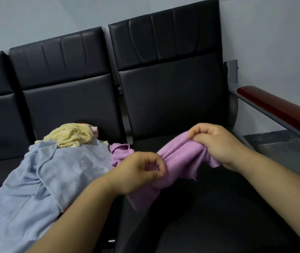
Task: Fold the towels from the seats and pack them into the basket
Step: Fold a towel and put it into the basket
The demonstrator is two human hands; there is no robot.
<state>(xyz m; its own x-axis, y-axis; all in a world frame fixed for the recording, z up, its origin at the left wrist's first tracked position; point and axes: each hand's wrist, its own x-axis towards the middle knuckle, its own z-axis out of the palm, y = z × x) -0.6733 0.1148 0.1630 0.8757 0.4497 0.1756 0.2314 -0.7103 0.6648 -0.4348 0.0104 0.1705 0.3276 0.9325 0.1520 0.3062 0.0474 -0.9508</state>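
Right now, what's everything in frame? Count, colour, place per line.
purple towel: 1, purple, bunched between both hands above the right seat; the purple bunch beside the blue towels may be its far end or a second one, cannot tell
blue towels: at least 1, light blue, crumpled over the middle seat; folds hide the exact count
yellow towel: 1, pale yellow, crumpled on top of the blue towels, near the seat back
seats: 3 in view, black padded, in a row against the wall
armrest: 1, red-brown, right end of the row
left hand: 1, grips the purple towel
right hand: 1, grips the purple towel
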